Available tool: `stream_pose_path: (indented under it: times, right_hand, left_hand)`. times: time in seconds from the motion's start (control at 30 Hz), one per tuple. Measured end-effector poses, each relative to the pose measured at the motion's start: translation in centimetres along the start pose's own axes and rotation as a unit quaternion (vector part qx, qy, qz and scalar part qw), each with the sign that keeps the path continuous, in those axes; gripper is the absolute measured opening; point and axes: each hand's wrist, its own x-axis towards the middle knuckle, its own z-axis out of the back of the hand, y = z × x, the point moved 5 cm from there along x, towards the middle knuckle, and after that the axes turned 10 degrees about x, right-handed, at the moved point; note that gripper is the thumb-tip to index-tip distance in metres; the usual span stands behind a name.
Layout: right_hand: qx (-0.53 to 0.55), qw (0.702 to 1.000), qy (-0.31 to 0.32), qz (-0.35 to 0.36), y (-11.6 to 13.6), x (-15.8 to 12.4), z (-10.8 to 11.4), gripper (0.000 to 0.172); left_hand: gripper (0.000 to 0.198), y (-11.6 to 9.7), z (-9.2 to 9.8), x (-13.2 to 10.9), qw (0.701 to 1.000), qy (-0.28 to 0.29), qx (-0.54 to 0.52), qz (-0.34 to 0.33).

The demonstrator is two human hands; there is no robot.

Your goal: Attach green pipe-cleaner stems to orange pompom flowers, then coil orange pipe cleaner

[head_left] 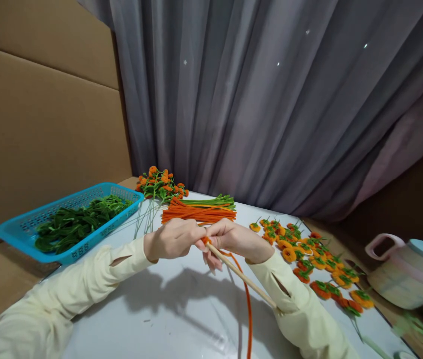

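Note:
My left hand (177, 239) and my right hand (236, 240) meet over the table, fingers closed in a pinch. Between them is the tip of a pale wooden stick (251, 282), slanting down to the right towards my right sleeve. An orange pipe cleaner (249, 309) is wound round the stick's tip at my left fingertips. Its long tail curves down to the front edge of the view. My right hand grips the stick near the winding; some of its fingers show below. Just behind both hands lie a bundle of orange pipe cleaners (196, 213) and green ones (219, 201).
A blue basket (103, 230) of green leaves (80, 224) stands on the left. Orange flowers on stems (159, 182) lie at the back. Many yellow and orange pipe-cleaner flowers (318, 262) spread over the right side, near a lidded jug (402, 274). A grey curtain (241, 99) hangs behind.

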Motion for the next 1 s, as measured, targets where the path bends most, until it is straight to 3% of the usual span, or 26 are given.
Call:
stream_pose_path:
  times: [0.13,0.27,0.57,0.67,0.73,0.8,0.9,0.93,1.0]
  right_hand:
    - [0.125,0.991,0.032,0.02,-1.4,1.2,-0.3,0.033]
    - [0.148,0.987,0.015,0.053,-1.5,1.6,-0.6,0.035]
    - [0.058,0.991,-0.063,0.102,-0.8,1.4,-1.7,0.038]
    - [-0.059,0.985,-0.136,0.086,-0.7,1.1,-1.9,0.039]
    - [-0.231,0.947,-0.213,0.065,-0.2,0.4,-1.9,0.032]
    - [-0.438,0.857,-0.268,0.037,0.7,-0.7,-2.0,0.02]
    - [-0.647,0.712,-0.273,-0.019,2.0,-2.0,-2.3,0.017]
    - [-0.678,0.683,-0.269,-0.033,2.3,-2.3,-2.2,0.019]
    - [-0.701,0.658,-0.271,-0.042,3.0,-2.9,-1.9,0.019]
  left_hand:
    - [0.022,0.3,0.2,0.1,1.0,0.004,-0.006,-0.013]
    - [0.024,0.7,0.7,0.3,1.0,-0.009,0.024,0.008]
    - [0.024,1.8,0.8,0.6,0.986,-0.051,0.121,0.105]
    - [0.022,2.3,0.3,0.6,0.983,-0.031,0.139,0.113]
    - [0.021,2.1,-0.3,0.7,0.981,0.008,0.177,0.076]
    - [0.023,1.7,-1.1,0.7,0.974,0.065,0.214,0.018]
    - [0.03,1.2,-1.9,0.7,0.966,0.145,0.212,-0.026]
    - [0.032,1.1,-2.0,0.7,0.967,0.161,0.194,-0.024]
    - [0.035,1.0,-2.1,0.7,0.974,0.175,0.141,-0.009]
